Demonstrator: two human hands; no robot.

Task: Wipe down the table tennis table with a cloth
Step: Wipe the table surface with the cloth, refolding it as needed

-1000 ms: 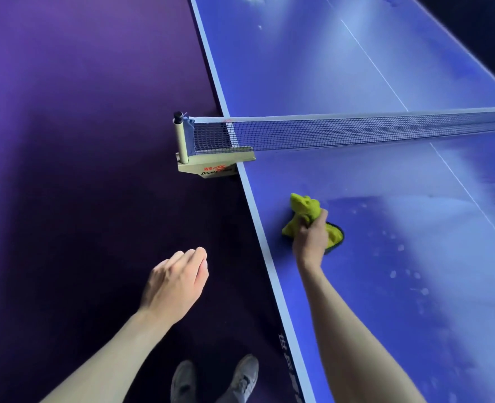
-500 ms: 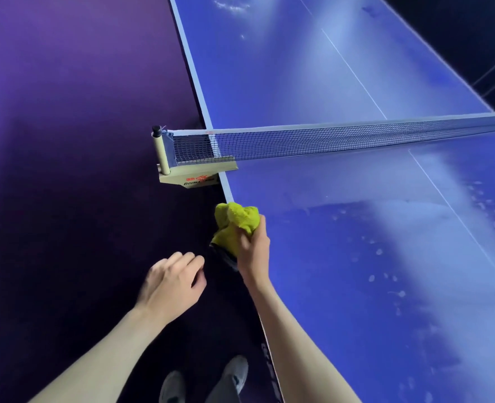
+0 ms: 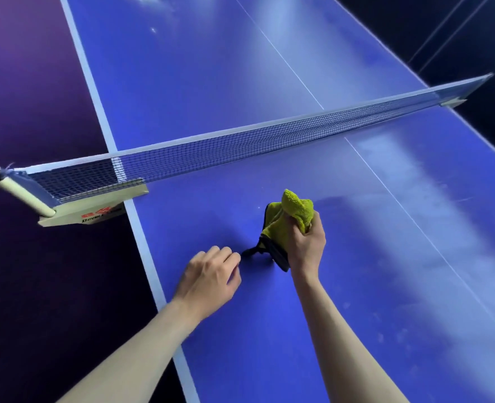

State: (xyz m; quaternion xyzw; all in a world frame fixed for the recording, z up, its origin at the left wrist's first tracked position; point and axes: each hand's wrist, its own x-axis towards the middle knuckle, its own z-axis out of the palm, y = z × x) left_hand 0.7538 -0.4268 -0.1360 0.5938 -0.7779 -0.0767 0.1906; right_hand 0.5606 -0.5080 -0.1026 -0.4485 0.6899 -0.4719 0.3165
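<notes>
**Cloth being sorted out between strokes**

Lower centre of frame: right hand (image 3: pixel 306 245) clenched round a bunched yellow-green terry cloth with a dark trimmed edge (image 3: pixel 291 216), upper folds sticking out above the fist, dark edge hanging down to the blue table tennis table top (image 3: pixel 269 82). Just left of it, left hand (image 3: pixel 210 276) with fingers curled, tips pinching a dark corner tag of that cloth against the surface, probably to pull the bundle open or refold it for a fresh face. Cloth near the table's white left edge line, a little short of the black mesh net (image 3: pixel 240 144) crossing mid-frame. Cream net clamp post (image 3: pixel 66 207) at left, clipped over the table's side. Pale dusty smears and specks across the right half of the near court: likely the ground left to wipe.
</notes>
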